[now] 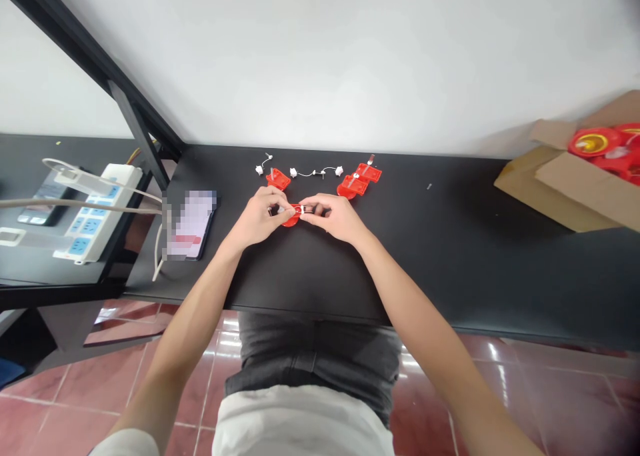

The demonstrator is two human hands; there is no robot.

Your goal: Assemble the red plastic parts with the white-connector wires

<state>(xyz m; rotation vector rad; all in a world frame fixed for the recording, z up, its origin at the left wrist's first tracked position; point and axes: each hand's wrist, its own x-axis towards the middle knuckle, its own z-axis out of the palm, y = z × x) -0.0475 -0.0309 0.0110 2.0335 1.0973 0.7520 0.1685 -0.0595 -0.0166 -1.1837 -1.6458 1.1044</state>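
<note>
While the left hand (259,217) and right hand (333,219) are clamping it, the red plastic part (290,221) is lying crosswise between them.

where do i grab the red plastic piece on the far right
Probably the near edge of the red plastic piece, coming from the front with the right hand: it lies flat on the black tabletop, its metal tab pointing away.

1 red plastic part (291,220), pinched between left hand (259,217) and right hand (334,217), 12 o'clock; 1 cardboard box (575,189) with red parts (595,143), 2 o'clock.
</note>
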